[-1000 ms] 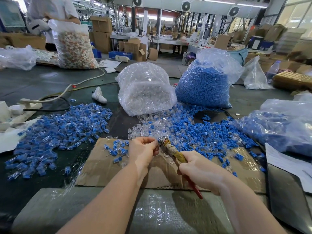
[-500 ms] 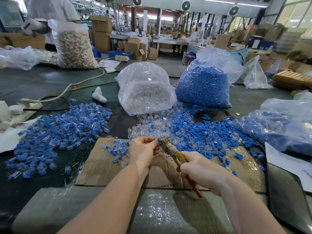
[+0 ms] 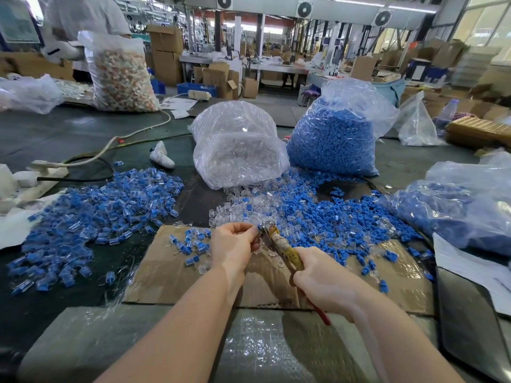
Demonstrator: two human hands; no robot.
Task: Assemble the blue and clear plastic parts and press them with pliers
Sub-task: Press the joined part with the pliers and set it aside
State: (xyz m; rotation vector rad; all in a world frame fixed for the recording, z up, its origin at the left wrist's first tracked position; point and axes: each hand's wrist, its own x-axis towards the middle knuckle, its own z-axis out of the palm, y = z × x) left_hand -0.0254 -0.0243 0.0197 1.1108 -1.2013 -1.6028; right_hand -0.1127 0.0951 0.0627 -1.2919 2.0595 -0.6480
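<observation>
My right hand [image 3: 323, 283] grips the handles of the worn pliers [image 3: 279, 244], whose jaws point up and left. My left hand [image 3: 235, 246] has its fingers curled and pinches a small part right at the jaws; the part itself is hidden by fingers and jaws. Both hands hover over a cardboard sheet [image 3: 166, 275]. Loose blue and clear parts [image 3: 318, 217] lie spread behind the pliers. A few joined pieces [image 3: 193, 244] lie on the cardboard left of my left hand. A large heap of joined blue and clear pieces [image 3: 91, 214] lies at the left.
A bag of clear parts [image 3: 237, 145] and a bag of blue parts [image 3: 334, 134] stand behind the loose parts. Another bag with blue parts [image 3: 459, 205] lies at the right. Cables [image 3: 91, 156] run at the back left. A person stands by a filled bag [image 3: 121, 73] at far left.
Both hands and the pliers stay almost where they were. The person at the far left has shifted slightly.
</observation>
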